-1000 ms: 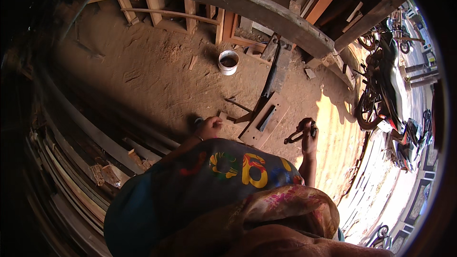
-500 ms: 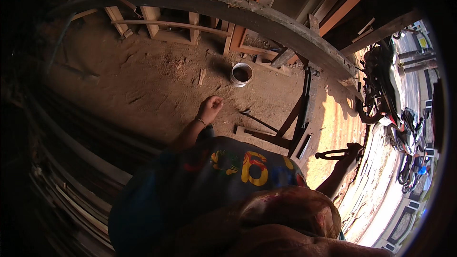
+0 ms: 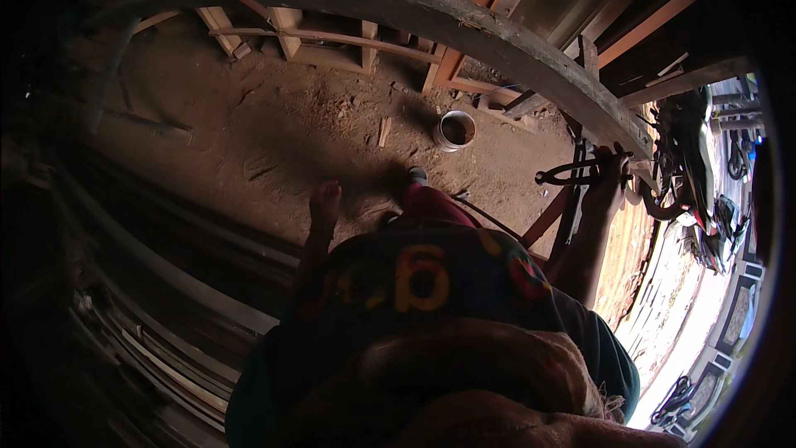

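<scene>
My right hand point(image 3: 612, 168) is closed around a black metal pincer-like hand tool point(image 3: 568, 172), held out at the right near the end of a long grey beam point(image 3: 464, 21), with dark bars beneath it. Whether it touches the beam I cannot tell. My left hand point(image 3: 326, 197) hangs beside my body, dim and blurred; no object shows in it, and its finger shape is unclear. Between my arms are my foot point(image 3: 415, 174) and red-clad leg on the dirt floor point(image 3: 249, 133).
A white bucket point(image 3: 455, 129) stands ahead on the dirt. Wooden frames point(image 3: 290, 21) lean behind the beam. Long boards point(image 3: 166, 348) lie at the lower left. Parked motorbikes point(image 3: 692, 158) stand in the bright area at the right.
My right hand with the tool has moved out rightward, then up toward the beam. My left hand rose, then drew back leftward and down. A red-clad leg and foot have come into view.
</scene>
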